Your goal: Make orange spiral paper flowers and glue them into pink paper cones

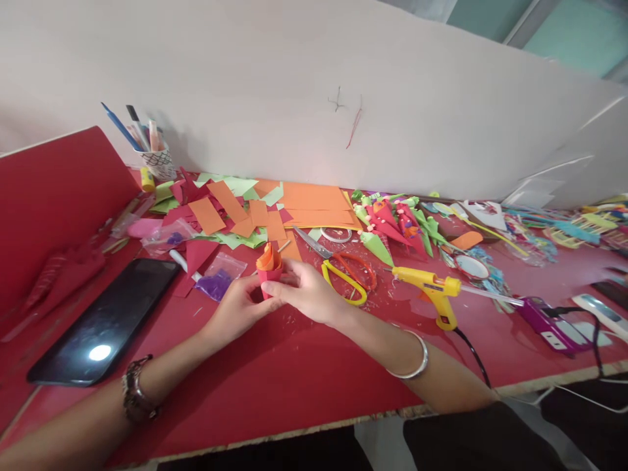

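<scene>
Between my two hands, a small paper flower stands upright, its rolled orange centre wrapped in red paper. My left hand has its fingers closed around the lower left of it. From the right, my right hand pinches the red wrap, thumb in front; the fingertips behind are hidden. Just beyond my right hand lie scissors with yellow and red handles. A small bag of purple bits and a white pen lie left of the flower.
Orange paper sheets and cut pieces lie behind, near several finished paper cones. A yellow glue gun with a cord rests at right, by a purple power strip. A black phone and a pen cup are at left.
</scene>
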`<move>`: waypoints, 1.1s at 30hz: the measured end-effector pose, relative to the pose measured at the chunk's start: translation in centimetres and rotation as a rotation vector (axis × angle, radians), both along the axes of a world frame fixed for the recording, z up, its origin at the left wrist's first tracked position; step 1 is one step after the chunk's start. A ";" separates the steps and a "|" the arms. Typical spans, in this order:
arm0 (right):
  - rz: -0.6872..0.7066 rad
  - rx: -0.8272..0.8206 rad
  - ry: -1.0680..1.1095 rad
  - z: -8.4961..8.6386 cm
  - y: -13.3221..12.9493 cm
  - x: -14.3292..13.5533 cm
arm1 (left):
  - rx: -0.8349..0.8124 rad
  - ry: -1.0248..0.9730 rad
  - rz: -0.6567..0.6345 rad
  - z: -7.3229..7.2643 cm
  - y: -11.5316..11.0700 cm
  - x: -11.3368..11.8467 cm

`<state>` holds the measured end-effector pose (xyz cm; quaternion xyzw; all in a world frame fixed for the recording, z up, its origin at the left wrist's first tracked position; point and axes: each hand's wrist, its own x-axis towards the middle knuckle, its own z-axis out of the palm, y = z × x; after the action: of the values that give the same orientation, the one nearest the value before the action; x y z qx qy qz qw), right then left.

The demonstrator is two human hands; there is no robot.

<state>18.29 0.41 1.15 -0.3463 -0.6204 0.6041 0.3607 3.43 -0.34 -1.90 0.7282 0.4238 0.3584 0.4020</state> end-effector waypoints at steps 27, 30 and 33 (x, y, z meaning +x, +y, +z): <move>-0.043 -0.017 0.086 -0.8 0.3 -0.2 | 0.003 0.060 -0.058 0.1 -0.2 0.1; -0.009 0.001 0.090 -0.9 0.4 -0.2 | 0.013 0.051 -0.066 0.1 -0.1 0.1; -0.036 0.033 0.090 -0.9 0.5 -0.2 | 0.019 0.060 -0.075 0.1 0.0 0.1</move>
<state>18.08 0.88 0.21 -0.3239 -0.6072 0.6022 0.4046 3.49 -0.36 -1.79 0.7577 0.4047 0.3251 0.3955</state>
